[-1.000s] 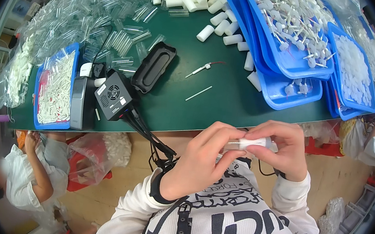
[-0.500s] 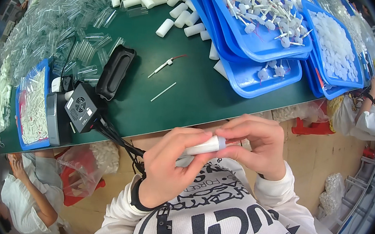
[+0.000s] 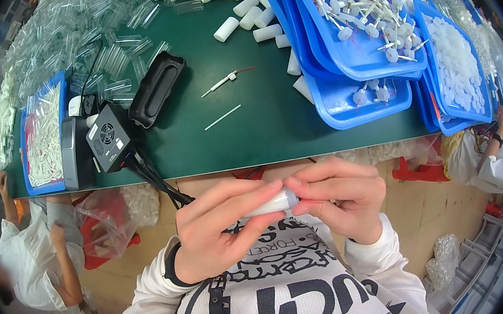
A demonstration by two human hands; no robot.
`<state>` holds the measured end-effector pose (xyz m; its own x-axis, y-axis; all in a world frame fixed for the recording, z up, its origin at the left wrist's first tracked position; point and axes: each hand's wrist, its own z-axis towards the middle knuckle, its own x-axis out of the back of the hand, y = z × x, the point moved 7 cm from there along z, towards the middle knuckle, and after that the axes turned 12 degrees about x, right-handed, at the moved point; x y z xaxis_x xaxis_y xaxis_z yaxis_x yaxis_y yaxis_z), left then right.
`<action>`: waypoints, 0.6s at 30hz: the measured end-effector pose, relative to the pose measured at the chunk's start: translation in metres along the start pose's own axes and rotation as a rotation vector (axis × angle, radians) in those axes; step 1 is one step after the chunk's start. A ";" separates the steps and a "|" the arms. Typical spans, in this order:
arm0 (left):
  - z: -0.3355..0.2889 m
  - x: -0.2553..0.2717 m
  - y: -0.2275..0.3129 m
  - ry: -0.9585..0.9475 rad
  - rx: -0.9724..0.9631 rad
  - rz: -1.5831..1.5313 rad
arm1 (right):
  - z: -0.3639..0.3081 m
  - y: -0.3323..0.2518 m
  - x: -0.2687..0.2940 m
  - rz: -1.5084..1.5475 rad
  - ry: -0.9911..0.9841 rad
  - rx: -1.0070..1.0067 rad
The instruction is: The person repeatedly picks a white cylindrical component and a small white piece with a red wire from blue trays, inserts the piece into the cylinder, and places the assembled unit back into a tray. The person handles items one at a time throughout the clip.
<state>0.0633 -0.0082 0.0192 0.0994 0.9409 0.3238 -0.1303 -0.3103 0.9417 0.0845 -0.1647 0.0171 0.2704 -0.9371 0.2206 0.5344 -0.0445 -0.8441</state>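
My left hand (image 3: 212, 229) is wrapped around a white cylinder (image 3: 270, 206), held tilted in front of my chest just off the table's near edge. On its right end sits a pale translucent cap (image 3: 291, 196). My right hand (image 3: 348, 198) pinches that cap between thumb and fingers. Part of the cylinder is hidden behind the left fingers. Beyond my hands, a thin white stick (image 3: 223, 117) lies on the green table (image 3: 259, 142). Farther back is a white stick-like part with a red wire (image 3: 225, 83).
Blue trays (image 3: 363, 116) hold white discs on sticks, with a tray of translucent discs (image 3: 457, 65) to their right. White foam cylinders (image 3: 225, 30) and clear tubes (image 3: 114, 60) cover the back left. A black case (image 3: 155, 89) and a black box (image 3: 108, 136) with cables stand nearer.
Both hands have shifted slightly, and the right fingers have closed more tightly over the capped end. My view has moved a little. At the left, another person's arm has reached toward the table.
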 end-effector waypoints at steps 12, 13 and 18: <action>0.005 -0.005 0.002 -0.105 0.009 -0.055 | -0.004 0.007 0.004 0.144 -0.028 -0.066; 0.005 -0.005 -0.003 -0.144 0.151 -0.201 | -0.002 0.005 0.006 0.191 -0.015 -0.065; -0.001 -0.015 -0.013 -0.222 0.392 -0.449 | -0.010 0.006 0.009 0.422 0.073 -0.275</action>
<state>0.0622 -0.0183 0.0022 0.2678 0.9534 -0.1389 0.3384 0.0419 0.9401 0.0825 -0.1763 0.0089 0.3555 -0.9143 -0.1943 0.1568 0.2632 -0.9519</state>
